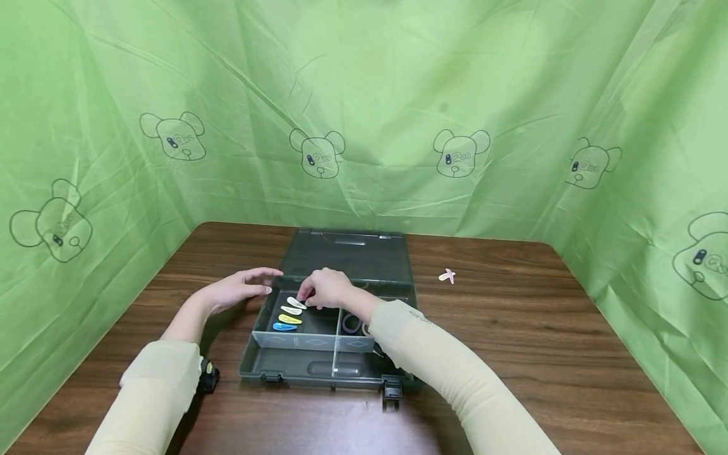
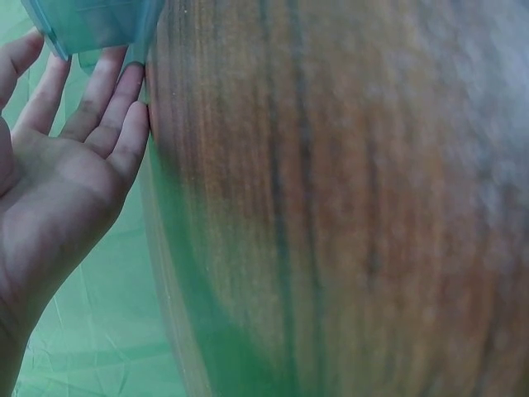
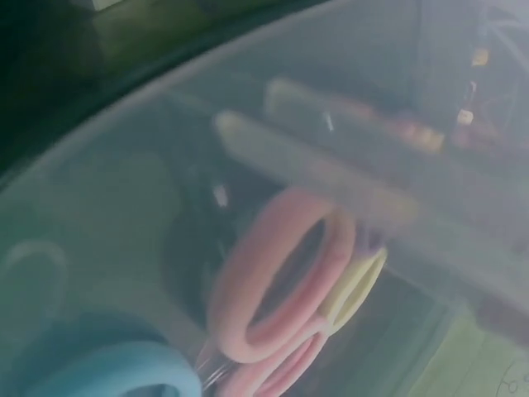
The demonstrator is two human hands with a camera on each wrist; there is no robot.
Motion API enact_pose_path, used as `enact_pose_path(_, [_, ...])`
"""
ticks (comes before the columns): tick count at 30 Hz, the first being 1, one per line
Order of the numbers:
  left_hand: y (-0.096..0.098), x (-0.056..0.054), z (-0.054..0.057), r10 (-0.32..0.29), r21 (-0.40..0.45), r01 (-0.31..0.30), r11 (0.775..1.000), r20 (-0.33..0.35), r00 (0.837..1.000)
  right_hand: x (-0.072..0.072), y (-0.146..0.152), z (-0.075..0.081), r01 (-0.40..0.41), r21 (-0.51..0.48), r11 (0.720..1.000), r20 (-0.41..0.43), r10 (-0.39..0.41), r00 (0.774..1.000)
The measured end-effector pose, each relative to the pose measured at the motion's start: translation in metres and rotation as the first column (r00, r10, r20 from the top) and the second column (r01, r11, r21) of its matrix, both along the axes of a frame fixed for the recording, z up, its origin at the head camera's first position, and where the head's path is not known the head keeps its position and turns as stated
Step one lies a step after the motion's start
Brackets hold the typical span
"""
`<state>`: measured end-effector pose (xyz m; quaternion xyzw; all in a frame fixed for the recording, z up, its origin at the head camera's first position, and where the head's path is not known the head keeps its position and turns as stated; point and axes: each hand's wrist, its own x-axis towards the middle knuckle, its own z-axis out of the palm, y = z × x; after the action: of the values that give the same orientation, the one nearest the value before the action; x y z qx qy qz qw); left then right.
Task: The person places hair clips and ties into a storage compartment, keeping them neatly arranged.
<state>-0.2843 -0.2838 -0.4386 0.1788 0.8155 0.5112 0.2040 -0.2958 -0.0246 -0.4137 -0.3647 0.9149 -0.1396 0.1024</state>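
A dark translucent organizer box (image 1: 292, 360) lies on the table with its lid (image 1: 347, 256) folded back. In its left compartment a blue hair clip (image 1: 284, 327), a yellow hair clip (image 1: 290, 319) and a white hair clip (image 1: 291, 310) lie in a column. Above them my right hand (image 1: 330, 289) pinches another white hair clip (image 1: 296, 303) near the compartment floor. My left hand (image 1: 241, 291) rests its fingers against the box's left side; in the left wrist view, the palm (image 2: 66, 182) is bare and the fingers extend. Hair ties, one pink (image 3: 256, 281), one blue (image 3: 124, 372), fill the right wrist view.
Two crossed pale pink hair clips (image 1: 447, 276) lie on the wooden table (image 1: 512, 316) right of the box. A purple hair tie (image 1: 351, 323) sits in the compartment beyond the divider (image 1: 337, 354). Green cloth (image 1: 375, 76) surrounds the table's back and sides.
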Motion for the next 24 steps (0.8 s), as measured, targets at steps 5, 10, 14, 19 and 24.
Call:
enact_pose_path(5, [0.0006, 0.0004, 0.0007, -0.003, 0.003, 0.003, 1.0, 0.004, 1.0, -0.0027, 0.0001, -0.0007, -0.076, 0.106, 0.991, -0.056, 0.082, 0.995])
enact_pose_path(10, [0.0011, 0.0008, 0.0015, -0.003, 0.009, 0.003, 1.0, 0.013, 1.0, -0.0034, 0.0009, 0.0015, -0.161, 0.184, 0.97, -0.063, 0.175, 0.983])
enact_pose_path(14, [0.0019, 0.0013, 0.0025, 0.0, 0.006, 0.0, 1.0, 0.014, 1.0, -0.0036, 0.0012, 0.0034, -0.212, 0.216, 0.953, -0.046, 0.226, 0.973])
enact_pose_path(19, [0.0022, 0.0017, 0.003, -0.003, 0.012, 0.003, 1.0, 0.019, 1.0, -0.0042, 0.0009, 0.0029, -0.226, 0.219, 0.949, -0.035, 0.239, 0.97])
enact_pose_path(24, [0.0016, 0.0013, 0.0019, -0.009, 0.008, 0.009, 1.0, 0.016, 1.0, -0.0043, 0.0007, 0.001, -0.216, 0.209, 0.954, -0.032, 0.228, 0.973])
